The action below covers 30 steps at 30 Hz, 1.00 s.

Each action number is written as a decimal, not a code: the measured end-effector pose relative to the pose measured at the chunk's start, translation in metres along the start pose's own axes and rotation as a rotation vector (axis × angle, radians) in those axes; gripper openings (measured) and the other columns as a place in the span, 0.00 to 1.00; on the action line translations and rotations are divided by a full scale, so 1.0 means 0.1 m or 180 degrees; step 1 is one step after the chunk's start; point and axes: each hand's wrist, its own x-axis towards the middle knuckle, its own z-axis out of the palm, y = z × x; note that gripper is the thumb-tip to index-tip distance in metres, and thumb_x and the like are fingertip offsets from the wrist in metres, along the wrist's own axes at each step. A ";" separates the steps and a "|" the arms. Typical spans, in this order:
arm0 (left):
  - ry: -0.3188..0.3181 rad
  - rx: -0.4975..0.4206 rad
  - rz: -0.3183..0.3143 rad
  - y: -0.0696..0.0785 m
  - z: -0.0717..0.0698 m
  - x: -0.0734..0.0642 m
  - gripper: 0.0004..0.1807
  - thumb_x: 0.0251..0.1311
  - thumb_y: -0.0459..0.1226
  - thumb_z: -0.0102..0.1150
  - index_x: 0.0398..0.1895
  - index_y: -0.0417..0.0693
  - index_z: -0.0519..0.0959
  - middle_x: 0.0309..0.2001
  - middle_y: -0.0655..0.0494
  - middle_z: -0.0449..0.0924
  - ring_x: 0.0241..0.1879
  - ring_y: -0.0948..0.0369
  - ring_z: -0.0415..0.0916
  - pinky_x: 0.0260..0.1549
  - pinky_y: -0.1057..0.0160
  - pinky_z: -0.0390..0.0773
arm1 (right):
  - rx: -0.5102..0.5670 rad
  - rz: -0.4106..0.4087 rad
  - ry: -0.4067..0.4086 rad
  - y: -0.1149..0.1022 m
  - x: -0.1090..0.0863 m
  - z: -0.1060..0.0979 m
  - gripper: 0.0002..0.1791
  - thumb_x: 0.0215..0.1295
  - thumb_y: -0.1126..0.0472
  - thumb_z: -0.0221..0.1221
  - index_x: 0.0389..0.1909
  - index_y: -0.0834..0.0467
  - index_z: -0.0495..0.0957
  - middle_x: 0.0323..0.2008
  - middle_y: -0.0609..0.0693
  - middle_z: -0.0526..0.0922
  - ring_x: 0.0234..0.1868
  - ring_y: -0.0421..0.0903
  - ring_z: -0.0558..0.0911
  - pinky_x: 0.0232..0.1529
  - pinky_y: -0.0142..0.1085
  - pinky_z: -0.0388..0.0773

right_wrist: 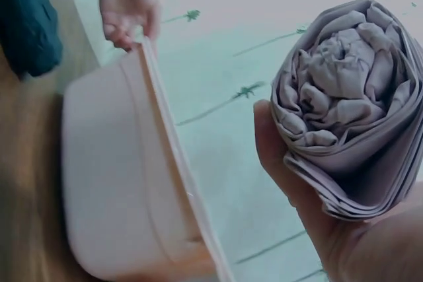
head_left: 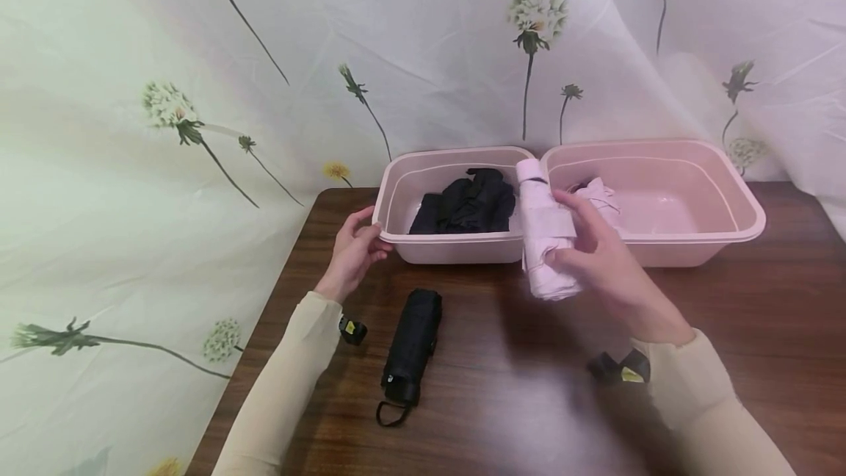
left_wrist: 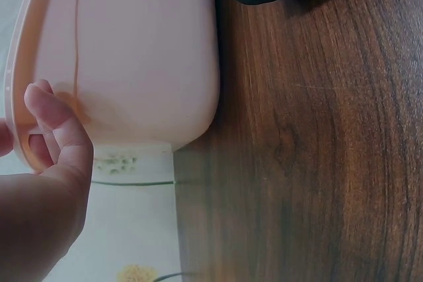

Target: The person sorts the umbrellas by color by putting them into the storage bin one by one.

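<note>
My right hand grips a folded pale pink umbrella, held upright and slightly tilted in front of where two pink plastic tubs meet. Seen from the right wrist, the rolled cloth end of the umbrella faces the camera. My left hand pinches the near left corner of the left tub, thumb at the rim and fingers below. In the left wrist view those fingers curl under the rim. A folded black umbrella with a wrist loop lies on the table between my forearms.
Dark crumpled cloth-like items lie inside the left tub. In the right tub a pale pink bundle sits at its left end. Both tubs stand on the dark wooden table, against a flower-printed curtain.
</note>
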 end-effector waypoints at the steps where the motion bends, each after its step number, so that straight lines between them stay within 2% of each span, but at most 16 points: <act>1: 0.0009 -0.0007 -0.0005 0.00 0.00 0.00 0.26 0.70 0.33 0.48 0.70 0.51 0.59 0.35 0.53 0.79 0.25 0.63 0.78 0.25 0.69 0.80 | -0.0001 -0.0028 0.0037 -0.03 0.00 -0.03 0.42 0.60 0.75 0.54 0.72 0.45 0.53 0.51 0.55 0.72 0.40 0.46 0.84 0.36 0.42 0.85; 7: 0.0039 -0.0009 -0.0008 -0.01 0.00 0.02 0.26 0.69 0.33 0.48 0.69 0.51 0.59 0.31 0.58 0.79 0.25 0.63 0.78 0.24 0.69 0.79 | 0.0298 -0.0273 0.0112 -0.17 0.01 -0.20 0.40 0.63 0.76 0.52 0.71 0.45 0.54 0.53 0.54 0.71 0.42 0.45 0.83 0.37 0.39 0.84; 15: -0.0030 -0.0050 -0.0015 0.00 0.00 0.02 0.27 0.70 0.33 0.47 0.70 0.50 0.57 0.31 0.58 0.79 0.24 0.63 0.78 0.25 0.69 0.79 | 0.0709 -0.0597 0.0262 -0.25 0.02 -0.49 0.38 0.64 0.79 0.47 0.70 0.45 0.57 0.55 0.52 0.69 0.42 0.43 0.82 0.35 0.33 0.83; 22: -0.0073 -0.0041 -0.0015 0.01 -0.01 0.00 0.28 0.70 0.34 0.48 0.71 0.50 0.56 0.32 0.58 0.79 0.25 0.64 0.78 0.25 0.69 0.79 | 0.0823 -0.0643 0.0483 -0.28 0.01 -0.76 0.38 0.64 0.79 0.48 0.70 0.46 0.58 0.54 0.51 0.70 0.41 0.43 0.82 0.34 0.32 0.82; 30: -0.0063 -0.0013 0.0008 0.00 -0.02 0.02 0.27 0.70 0.33 0.47 0.70 0.49 0.57 0.31 0.58 0.80 0.25 0.64 0.78 0.25 0.70 0.79 | 0.0606 -0.0749 0.0792 -0.35 0.01 -0.94 0.37 0.61 0.80 0.51 0.69 0.49 0.63 0.52 0.51 0.72 0.41 0.43 0.81 0.32 0.32 0.82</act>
